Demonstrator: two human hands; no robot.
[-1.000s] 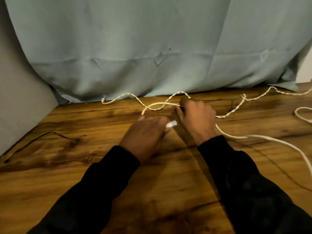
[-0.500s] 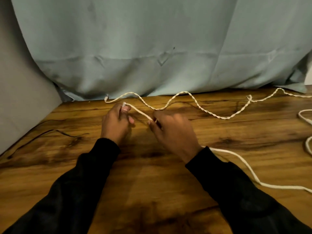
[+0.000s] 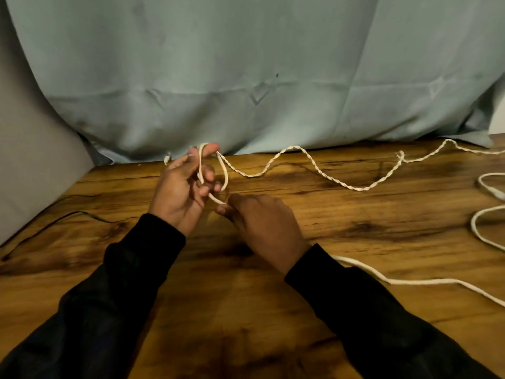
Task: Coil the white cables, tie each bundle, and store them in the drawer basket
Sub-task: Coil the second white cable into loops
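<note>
- Sleeves (image 3: 117, 310): two black sleeves enter from the bottom edge and cover both forearms to the wrists.
- Table (image 3: 273, 337): wooden top with dark grain, carrying everything listed below.
- Cable (image 3: 420, 281): a smooth white run lies on the table from under the right sleeve out to the right edge. It emerges again at the right fingertips and rises to the left hand.
- Right hand (image 3: 262, 222): back up, low over the table at centre. Thumb and forefinger pinch the cable where it leaves the loop; the other fingers curl under.
- Left hand (image 3: 183, 195): palm turned towards the camera, raised just left of the right hand. The cable is looped over the forefinger and hangs down past the curled fingers, which close on it.
- Black wire (image 3: 68, 218): thin, lies on the table at far left, well apart from the hands.
- Loops (image 3: 483, 214): more white cable curves in at the right edge; whether it joins the held cable cannot be told.
- Twisted cord (image 3: 322, 170): a white twisted strand snakes along the table's far edge from behind the left hand to the right edge.
- Curtain (image 3: 246, 72): pale blue-green cloth hangs behind the table and meets its far edge.
- Wall (image 3: 30, 165): grey surface at far left.
</note>
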